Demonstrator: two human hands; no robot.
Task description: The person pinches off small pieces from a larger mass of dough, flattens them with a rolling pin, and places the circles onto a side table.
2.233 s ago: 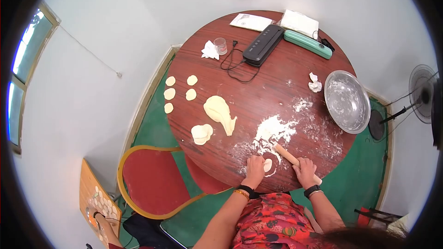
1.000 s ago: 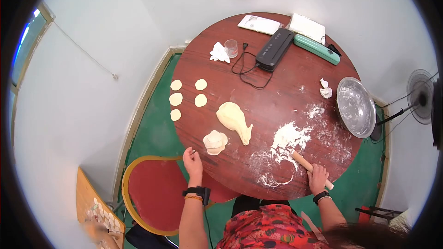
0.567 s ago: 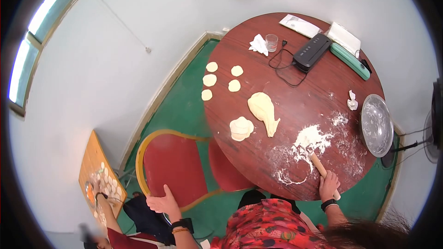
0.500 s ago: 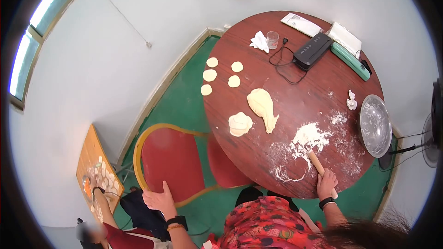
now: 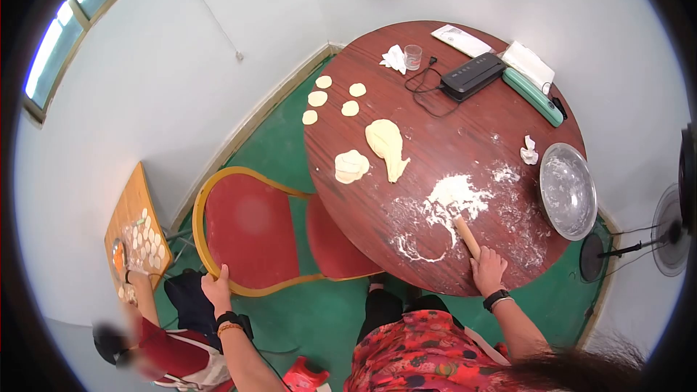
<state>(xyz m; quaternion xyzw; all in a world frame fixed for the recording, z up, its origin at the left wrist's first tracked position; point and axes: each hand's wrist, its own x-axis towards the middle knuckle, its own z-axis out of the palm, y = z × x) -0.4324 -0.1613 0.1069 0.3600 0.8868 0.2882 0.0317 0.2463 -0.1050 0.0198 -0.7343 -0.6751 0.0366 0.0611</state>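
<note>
My right hand (image 5: 489,271) is wrapped round the near end of a wooden rolling pin (image 5: 467,237), whose far end rests in a patch of white flour (image 5: 457,197) on the round table. My left hand (image 5: 216,290) grips the wooden frame of a red-padded chair (image 5: 250,229) at its near left corner, thumb up. On the table, left of the flour, lie a long tapering piece of dough (image 5: 385,147) and a lumpy round of dough (image 5: 352,166). Several small flat dough rounds (image 5: 317,99) lie beyond them, near the table's left edge.
A metal bowl (image 5: 568,192) sits at the round table's (image 5: 348,210) right edge. Behind are a black appliance (image 5: 472,77), a green case (image 5: 534,96), and a glass (image 5: 412,57). At lower left, another person (image 5: 181,352) works at a small wooden table (image 5: 120,218). A fan (image 5: 668,231) stands right.
My left hand, spread beside the chair before, has closed on its frame. My right hand keeps hold of the rolling pin. The whole view has shifted, so the table sits further left.
</note>
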